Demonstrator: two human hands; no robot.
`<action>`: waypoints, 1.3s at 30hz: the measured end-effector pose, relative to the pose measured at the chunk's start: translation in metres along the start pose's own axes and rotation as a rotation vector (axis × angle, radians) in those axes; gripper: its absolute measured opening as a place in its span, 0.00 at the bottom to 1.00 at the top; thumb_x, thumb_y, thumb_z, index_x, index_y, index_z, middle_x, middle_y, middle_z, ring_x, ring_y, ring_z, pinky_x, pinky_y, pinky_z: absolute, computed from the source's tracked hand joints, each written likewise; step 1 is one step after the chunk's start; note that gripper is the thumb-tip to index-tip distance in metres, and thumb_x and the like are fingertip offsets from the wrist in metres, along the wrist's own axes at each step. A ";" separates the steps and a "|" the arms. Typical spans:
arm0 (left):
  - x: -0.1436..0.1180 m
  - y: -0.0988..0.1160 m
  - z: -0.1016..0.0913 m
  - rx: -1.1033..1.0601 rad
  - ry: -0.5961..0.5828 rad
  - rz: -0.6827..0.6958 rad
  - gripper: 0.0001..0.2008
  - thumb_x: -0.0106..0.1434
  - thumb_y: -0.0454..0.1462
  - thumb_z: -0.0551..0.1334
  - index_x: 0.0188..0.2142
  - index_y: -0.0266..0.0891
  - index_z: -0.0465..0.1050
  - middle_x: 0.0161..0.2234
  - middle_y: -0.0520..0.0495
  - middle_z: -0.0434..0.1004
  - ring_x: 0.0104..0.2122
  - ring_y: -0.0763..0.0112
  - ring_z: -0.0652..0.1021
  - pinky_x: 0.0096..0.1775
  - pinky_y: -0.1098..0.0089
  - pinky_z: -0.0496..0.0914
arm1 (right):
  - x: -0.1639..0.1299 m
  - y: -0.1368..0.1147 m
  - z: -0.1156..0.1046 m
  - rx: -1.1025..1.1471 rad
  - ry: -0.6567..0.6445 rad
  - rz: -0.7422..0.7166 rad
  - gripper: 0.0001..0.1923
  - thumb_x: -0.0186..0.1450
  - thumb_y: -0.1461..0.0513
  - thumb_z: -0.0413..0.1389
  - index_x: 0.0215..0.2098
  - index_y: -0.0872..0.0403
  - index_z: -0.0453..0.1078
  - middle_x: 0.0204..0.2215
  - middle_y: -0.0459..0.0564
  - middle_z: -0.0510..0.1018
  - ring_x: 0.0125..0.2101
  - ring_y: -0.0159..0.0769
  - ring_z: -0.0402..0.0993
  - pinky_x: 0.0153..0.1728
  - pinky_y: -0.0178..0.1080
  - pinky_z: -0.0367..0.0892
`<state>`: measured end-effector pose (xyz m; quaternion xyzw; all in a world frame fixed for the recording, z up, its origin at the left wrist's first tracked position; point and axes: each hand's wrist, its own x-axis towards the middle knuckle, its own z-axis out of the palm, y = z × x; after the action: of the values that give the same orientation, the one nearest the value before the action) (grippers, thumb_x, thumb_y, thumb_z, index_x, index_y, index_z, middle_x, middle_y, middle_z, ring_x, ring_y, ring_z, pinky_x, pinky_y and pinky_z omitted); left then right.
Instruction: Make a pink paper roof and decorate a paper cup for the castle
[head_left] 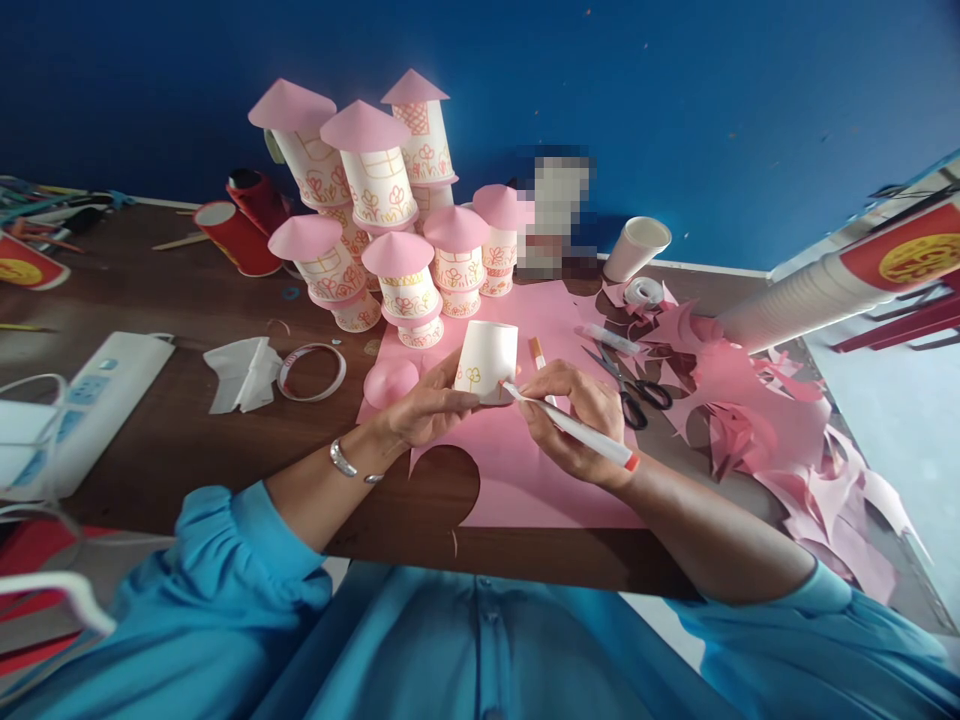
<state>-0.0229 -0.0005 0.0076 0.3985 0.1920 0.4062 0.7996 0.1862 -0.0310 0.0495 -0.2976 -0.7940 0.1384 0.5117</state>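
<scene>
Centre of frame: the left hand (431,408) clasps an inverted white paper cup (487,362), fingers curled round its lower rim, steadying it on a pink paper sheet (540,480). The right hand (574,420) pinches a white marker pen (574,428), orange at its rear end, its tip touching the cup's lower right wall. A small yellow flower drawn on the cup faces the camera; no lettering is legible on the cup or the pen. Just left of the cup lies a pink paper cone (390,380); a round hole is cut from the sheet's near edge. Right of the pen, scissors (634,395) rest beside pink paper offcuts (750,420) that crowd the right side. Upper centre stands a cluster of decorated cup towers with pink cone roofs (382,210). At left, bare brown table (172,440) lies between a tape ring (311,372) and the near edge.
</scene>
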 end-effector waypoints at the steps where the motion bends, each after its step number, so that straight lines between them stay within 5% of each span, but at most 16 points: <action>1: 0.000 -0.001 -0.001 0.006 0.009 -0.004 0.22 0.56 0.35 0.75 0.50 0.41 0.78 0.35 0.50 0.83 0.36 0.67 0.82 0.45 0.66 0.74 | 0.000 0.000 0.000 -0.006 -0.001 0.004 0.09 0.67 0.69 0.59 0.42 0.49 0.69 0.31 0.47 0.81 0.29 0.34 0.80 0.31 0.35 0.75; 15: 0.000 0.003 0.004 -0.012 0.007 0.002 0.26 0.56 0.35 0.75 0.54 0.41 0.76 0.38 0.49 0.85 0.38 0.65 0.84 0.46 0.66 0.77 | -0.001 -0.001 0.001 -0.031 0.010 0.019 0.09 0.66 0.70 0.58 0.40 0.50 0.69 0.29 0.46 0.79 0.27 0.33 0.78 0.29 0.35 0.73; 23: -0.001 0.001 0.001 0.011 -0.003 -0.008 0.33 0.58 0.36 0.74 0.63 0.42 0.70 0.40 0.45 0.85 0.45 0.56 0.84 0.54 0.56 0.75 | -0.001 -0.002 0.000 -0.011 0.014 0.014 0.11 0.66 0.69 0.59 0.42 0.47 0.69 0.29 0.45 0.79 0.27 0.36 0.78 0.28 0.38 0.75; 39: 0.000 0.004 0.004 0.046 0.008 -0.011 0.33 0.57 0.36 0.75 0.61 0.43 0.72 0.41 0.46 0.84 0.42 0.59 0.84 0.48 0.62 0.76 | -0.002 -0.002 0.002 0.032 -0.005 0.023 0.09 0.66 0.69 0.59 0.41 0.49 0.70 0.31 0.46 0.81 0.29 0.34 0.80 0.30 0.35 0.74</action>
<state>-0.0222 -0.0016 0.0132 0.4142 0.2069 0.3990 0.7915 0.1850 -0.0334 0.0480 -0.2982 -0.7894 0.1578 0.5129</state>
